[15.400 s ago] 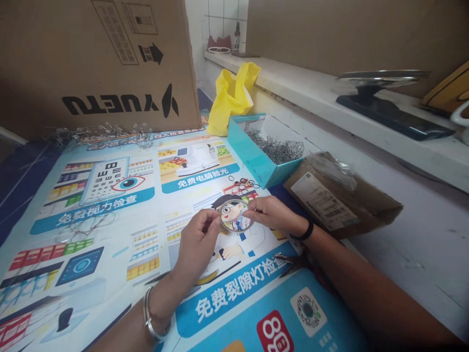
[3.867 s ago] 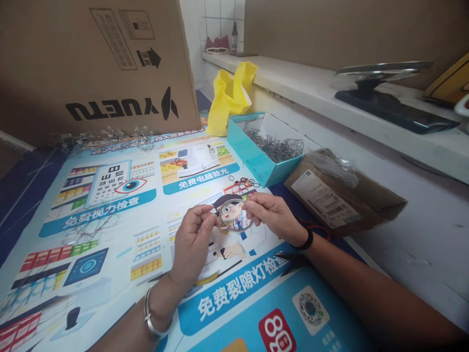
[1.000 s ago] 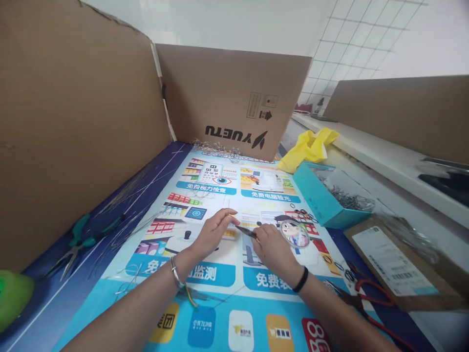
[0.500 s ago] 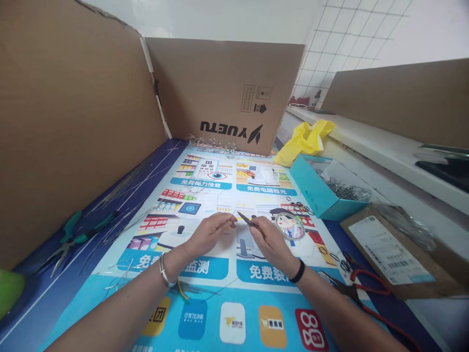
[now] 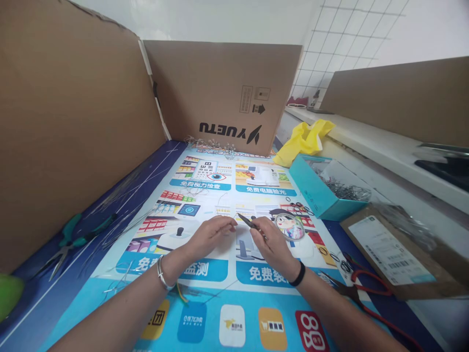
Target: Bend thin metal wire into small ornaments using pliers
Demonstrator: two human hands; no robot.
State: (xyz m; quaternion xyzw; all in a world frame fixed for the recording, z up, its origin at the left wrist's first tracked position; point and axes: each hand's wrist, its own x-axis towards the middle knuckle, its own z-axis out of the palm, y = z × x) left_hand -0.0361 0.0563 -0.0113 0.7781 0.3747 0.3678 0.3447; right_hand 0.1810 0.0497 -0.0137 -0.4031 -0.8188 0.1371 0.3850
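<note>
Change: hands were at the clear round ring seconds ago; now the right hand grasps dark pointed pliers, so the work looks to have switched from bare fingers to tool. Pliers angled toward the left hand, fingers curled and bunched near the tip; cannot tell if it pinches anything. Ring sits just beside the right hand, mid-desk, over a cartoon on a glossy printed sheet. Toward the desk's right edge: small black loops, smooth teal cardboard box of tangled thin metal wire, creased brown carton, red-handled scissors. Left edge: splayed teal-handled pliers, loose straight wires.
</note>
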